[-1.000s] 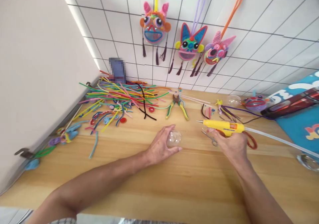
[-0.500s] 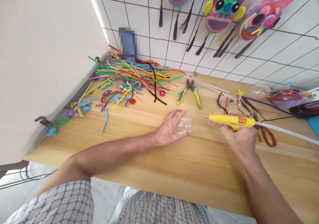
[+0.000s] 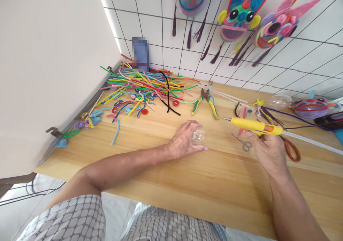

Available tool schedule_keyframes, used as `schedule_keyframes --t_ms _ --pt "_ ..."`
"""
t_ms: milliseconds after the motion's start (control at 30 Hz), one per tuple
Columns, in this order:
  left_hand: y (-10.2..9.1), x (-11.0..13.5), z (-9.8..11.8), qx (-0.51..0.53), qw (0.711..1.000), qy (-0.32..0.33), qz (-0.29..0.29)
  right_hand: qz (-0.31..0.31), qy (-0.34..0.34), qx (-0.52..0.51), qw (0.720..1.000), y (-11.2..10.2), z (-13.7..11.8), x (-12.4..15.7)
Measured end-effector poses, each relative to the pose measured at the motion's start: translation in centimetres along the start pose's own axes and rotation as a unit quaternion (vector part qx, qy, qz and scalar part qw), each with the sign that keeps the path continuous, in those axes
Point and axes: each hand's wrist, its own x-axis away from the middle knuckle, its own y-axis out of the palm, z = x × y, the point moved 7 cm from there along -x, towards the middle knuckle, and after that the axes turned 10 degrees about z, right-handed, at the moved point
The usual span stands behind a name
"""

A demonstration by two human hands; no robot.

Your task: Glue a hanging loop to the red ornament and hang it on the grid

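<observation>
My left hand point(image 3: 185, 139) is closed around a clear plastic ball point(image 3: 198, 135) that rests on the wooden table point(image 3: 171, 184). My right hand point(image 3: 268, 150) grips a yellow glue gun point(image 3: 255, 126), its metal tip pointing left toward the ball with a gap between them. A clear glue stick sticks out of the gun's back to the right. Small silver scissors point(image 3: 243, 143) lie on the table just under the gun.
A heap of coloured pipe cleaners point(image 3: 144, 87) and buttons fills the back left. Green-handled pliers point(image 3: 205, 100) lie behind the ball. Red-handled scissors point(image 3: 291, 149), another clear ball point(image 3: 278, 100) and a wound purple piece point(image 3: 311, 108) sit right. Three pipe-cleaner masks point(image 3: 237, 14) hang on the tiled wall.
The view has tilted down, bringing my lap into sight. Both hands stay closed on the same things; the small silver scissors show again under the gun.
</observation>
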Motion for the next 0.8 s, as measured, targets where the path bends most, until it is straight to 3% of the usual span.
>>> schedule_keyframes --t_ms 100,233,333,500,800 --pt "0.0 0.2 0.0 -0.003 1.0 0.013 -0.008 -0.021 0.022 -0.026 0.999 0.6 -0.3 0.2" --pt "-0.1 0.6 0.7 0.012 0.998 0.04 -0.037 -0.007 0.078 -0.014 0.997 1.1 0.3 0.7" --pt "0.0 0.8 1.1 0.018 0.996 0.061 -0.061 0.004 0.081 0.018 0.997 1.4 0.6 1.2" --pt "0.2 0.8 1.1 0.026 0.995 0.082 -0.048 0.018 0.014 0.051 0.998 1.7 -0.1 1.7" --pt "0.1 1.0 1.4 0.015 0.993 0.114 -0.039 0.014 -0.141 0.01 0.99 1.9 -4.1 3.0"
